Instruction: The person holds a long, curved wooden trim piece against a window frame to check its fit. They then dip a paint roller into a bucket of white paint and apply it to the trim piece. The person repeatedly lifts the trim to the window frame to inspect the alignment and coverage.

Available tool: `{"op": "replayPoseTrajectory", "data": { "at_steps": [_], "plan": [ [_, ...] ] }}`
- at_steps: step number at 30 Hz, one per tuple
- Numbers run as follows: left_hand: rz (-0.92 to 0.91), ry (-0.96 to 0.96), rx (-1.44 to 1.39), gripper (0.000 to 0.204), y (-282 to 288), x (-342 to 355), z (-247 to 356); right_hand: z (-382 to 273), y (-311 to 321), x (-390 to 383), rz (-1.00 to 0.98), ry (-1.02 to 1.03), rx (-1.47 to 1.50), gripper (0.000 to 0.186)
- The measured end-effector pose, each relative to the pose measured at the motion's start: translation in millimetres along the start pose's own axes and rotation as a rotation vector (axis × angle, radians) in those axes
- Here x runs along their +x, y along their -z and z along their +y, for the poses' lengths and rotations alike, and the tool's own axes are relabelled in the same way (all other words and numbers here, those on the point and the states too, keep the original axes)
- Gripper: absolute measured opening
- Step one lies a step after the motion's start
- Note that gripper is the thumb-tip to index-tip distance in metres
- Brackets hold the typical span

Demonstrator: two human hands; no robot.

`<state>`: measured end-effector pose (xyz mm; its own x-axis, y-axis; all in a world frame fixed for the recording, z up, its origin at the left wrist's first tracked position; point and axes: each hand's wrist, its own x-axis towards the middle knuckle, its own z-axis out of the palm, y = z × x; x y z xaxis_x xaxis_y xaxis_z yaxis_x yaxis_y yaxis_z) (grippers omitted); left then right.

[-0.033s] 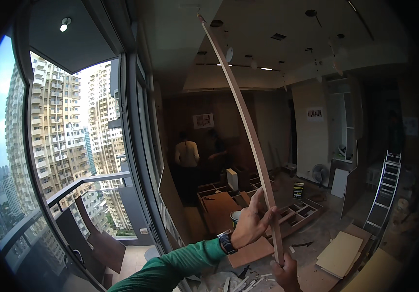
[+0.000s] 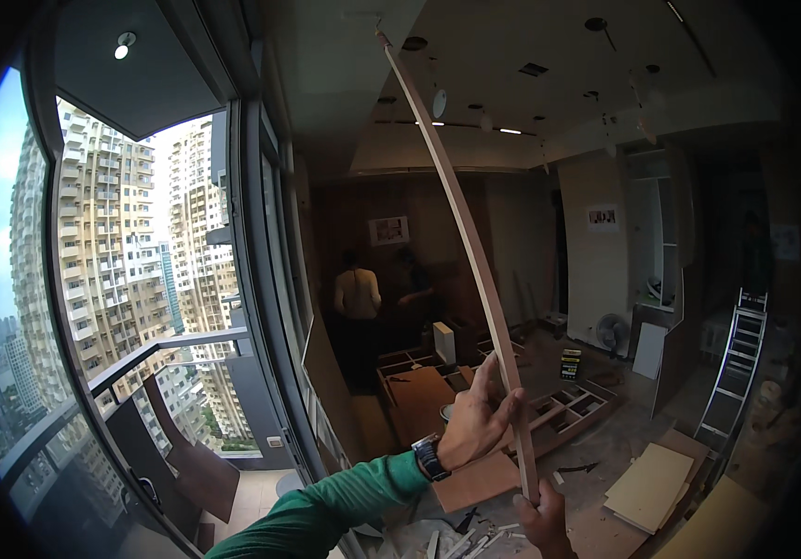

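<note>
A long, slim wooden strip rises from my hands toward the ceiling, tilted so that its top leans left. Something small, too dim to name, is fixed at its upper tip, close to the ceiling; whether it touches cannot be told. My left hand, below a green sleeve and a dark wristwatch, steadies the strip between its thumb and partly stretched fingers. Lower down, my right hand is closed round the bottom end of the strip.
To the left, a glass balcony door frame stands beside a railing. Wooden frames, boards and offcuts lie on the floor. A ladder leans at right, near a fan. Another person stands farther back.
My left hand has shifted very slightly to the left on the strip, and my right hand with the strip's lower end has moved a touch left and up.
</note>
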<state>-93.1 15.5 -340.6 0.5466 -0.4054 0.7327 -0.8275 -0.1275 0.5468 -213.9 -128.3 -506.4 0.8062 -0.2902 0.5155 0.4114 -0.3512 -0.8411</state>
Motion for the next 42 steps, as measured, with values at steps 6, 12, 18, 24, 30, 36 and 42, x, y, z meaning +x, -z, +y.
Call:
{"op": "replayPoseTrajectory", "data": {
  "at_steps": [6, 12, 18, 24, 30, 36, 42],
  "plan": [
    [0.095, 0.014, 0.011, 0.066, 54, 70, -33, -18, -47, 83, -0.025, 0.11, 0.027, 0.029],
    [0.092, 0.086, 0.042, 0.049, 106, 155, -82, -45, -89, 177, -0.087, 0.067, 0.117, 0.02],
    [0.155, 0.134, 0.037, 0.029, 139, 230, -117, -44, -129, 278, -0.09, 0.116, 0.104, 0.016],
    [0.189, 0.141, -0.011, 0.032, 159, 241, -153, -49, -147, 298, -0.158, 0.093, 0.117, 0.017],
    [0.129, 0.129, 0.045, 0.058, 148, 167, -135, -31, -143, 217, -0.129, 0.099, 0.08, 0.025],
    [0.175, 0.107, -0.04, 0.059, 168, 124, -107, -48, -157, 185, -0.156, 0.174, 0.064, 0.023],
    [0.303, 0.094, 0.039, 0.029, 219, 181, -144, -90, -200, 232, -0.204, 0.157, 0.123, 0.024]
  ]
}}
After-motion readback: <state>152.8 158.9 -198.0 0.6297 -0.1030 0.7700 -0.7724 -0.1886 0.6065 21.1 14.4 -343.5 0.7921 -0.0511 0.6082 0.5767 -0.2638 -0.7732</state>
